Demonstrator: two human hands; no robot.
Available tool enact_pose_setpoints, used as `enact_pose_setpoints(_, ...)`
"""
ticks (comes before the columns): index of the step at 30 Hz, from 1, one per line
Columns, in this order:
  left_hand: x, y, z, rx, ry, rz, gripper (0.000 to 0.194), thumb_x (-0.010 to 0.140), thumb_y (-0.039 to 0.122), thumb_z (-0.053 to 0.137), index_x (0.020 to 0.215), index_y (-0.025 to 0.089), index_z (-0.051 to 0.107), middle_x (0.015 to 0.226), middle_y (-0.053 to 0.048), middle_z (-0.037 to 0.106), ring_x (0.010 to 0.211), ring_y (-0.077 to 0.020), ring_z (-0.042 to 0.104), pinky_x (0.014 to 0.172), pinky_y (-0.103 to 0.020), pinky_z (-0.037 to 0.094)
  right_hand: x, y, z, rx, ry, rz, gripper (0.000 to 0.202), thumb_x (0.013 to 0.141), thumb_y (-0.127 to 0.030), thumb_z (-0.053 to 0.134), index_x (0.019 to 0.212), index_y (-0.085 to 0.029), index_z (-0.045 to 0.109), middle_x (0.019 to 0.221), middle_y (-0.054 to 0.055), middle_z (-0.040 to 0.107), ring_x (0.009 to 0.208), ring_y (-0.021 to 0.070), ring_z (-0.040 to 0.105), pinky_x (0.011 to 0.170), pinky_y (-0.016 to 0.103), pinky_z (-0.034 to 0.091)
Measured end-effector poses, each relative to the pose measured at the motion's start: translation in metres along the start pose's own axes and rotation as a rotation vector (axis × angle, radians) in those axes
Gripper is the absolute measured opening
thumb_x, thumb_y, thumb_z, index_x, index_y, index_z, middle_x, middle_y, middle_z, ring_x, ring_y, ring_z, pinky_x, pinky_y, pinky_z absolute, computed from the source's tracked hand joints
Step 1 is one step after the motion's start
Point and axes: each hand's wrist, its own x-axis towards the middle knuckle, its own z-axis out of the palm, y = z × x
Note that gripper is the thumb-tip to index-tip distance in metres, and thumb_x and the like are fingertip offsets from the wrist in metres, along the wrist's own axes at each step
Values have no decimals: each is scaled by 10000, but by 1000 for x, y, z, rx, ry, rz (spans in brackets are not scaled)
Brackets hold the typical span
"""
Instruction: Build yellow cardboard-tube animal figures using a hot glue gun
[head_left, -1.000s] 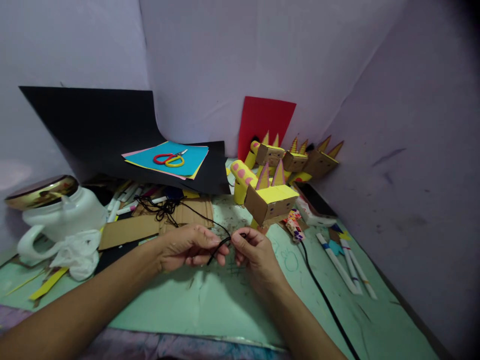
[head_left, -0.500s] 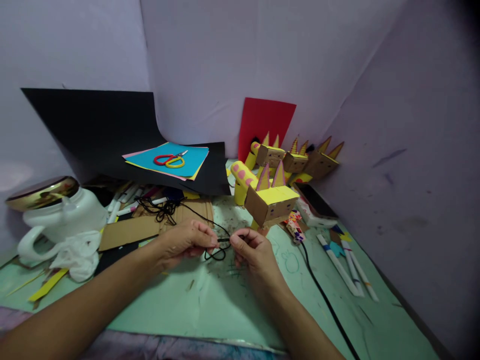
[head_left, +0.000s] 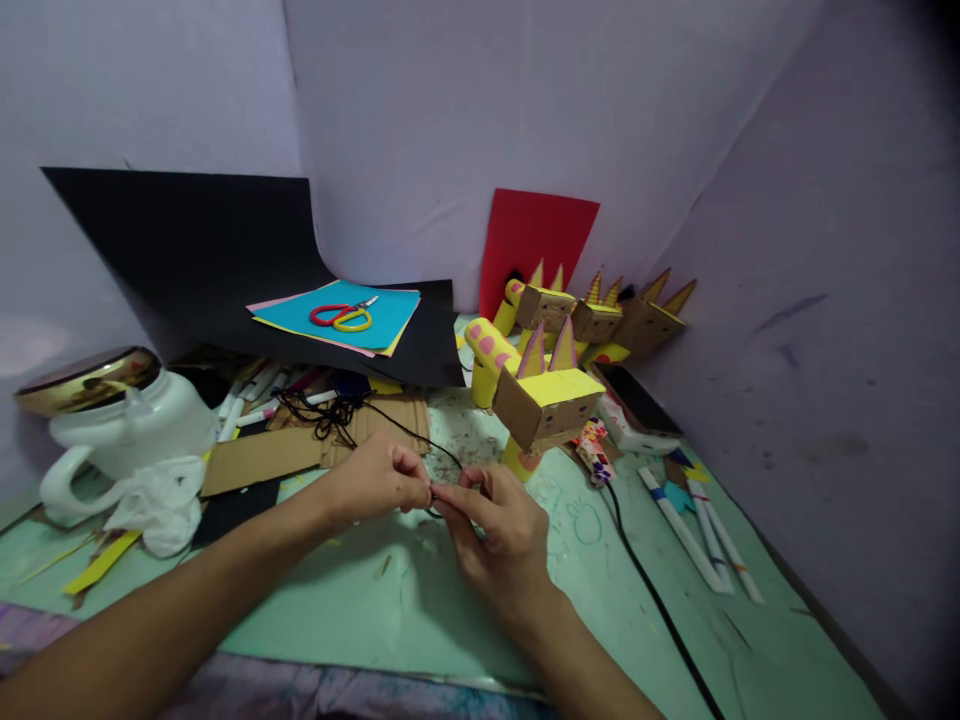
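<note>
A thin black cord (head_left: 409,431) runs from a tangle on the cardboard to my hands at the middle of the table. My left hand (head_left: 382,478) pinches the cord between thumb and fingertips. Against those fingertips, my right hand (head_left: 495,525) is closed on the cord too, its thumb and index finger pressed together. Most of the cord between the hands is hidden by the fingers. Just behind my right hand stands a cardboard figure (head_left: 547,410) with a box head, a yellow top and two pointed horns.
Scissors (head_left: 341,317) lie on blue paper (head_left: 375,335) at the back. More horned figures (head_left: 598,322) stand near a red sheet (head_left: 536,235). A white teapot (head_left: 172,420) is at the left. Markers (head_left: 684,530) and a black cable (head_left: 652,590) lie at the right.
My right hand has moved left, bringing its fingertips against those of my left hand. The cord loop seen between the hands earlier is now mostly covered.
</note>
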Motion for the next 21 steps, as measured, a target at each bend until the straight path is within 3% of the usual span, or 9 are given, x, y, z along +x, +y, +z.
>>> enact_pose_setpoints(10, -3, 3, -3, -10, -83, 30, 87, 479, 192, 569, 446, 146, 635, 417, 23, 507, 463, -93, 380, 484, -227, 273, 0, -2, -3, 60, -73, 19, 144, 803, -174, 559, 816, -196, 701, 738, 52, 613, 657, 155, 560, 570, 267, 436)
enact_pose_setpoints(17, -1, 2, -4, -2, -109, 31, 80, 488, 191, 576, 452, 150, 634, 406, 27, 486, 461, -94, 374, 483, -233, 261, 2, -4, 0, 180, -96, 159, 113, 762, -192, 598, 740, -188, 709, 717, 46, 597, 661, 160, 581, 566, 269, 448)
enact_pose_setpoints(21, -3, 6, -6, -60, -153, 43, 128, 535, 264, 621, 484, 147, 628, 425, 34, 500, 414, -65, 330, 441, -221, 211, 7, -3, 2, 279, -30, 318, 109, 736, -178, 605, 664, -174, 687, 688, 22, 566, 530, 101, 482, 463, 222, 369)
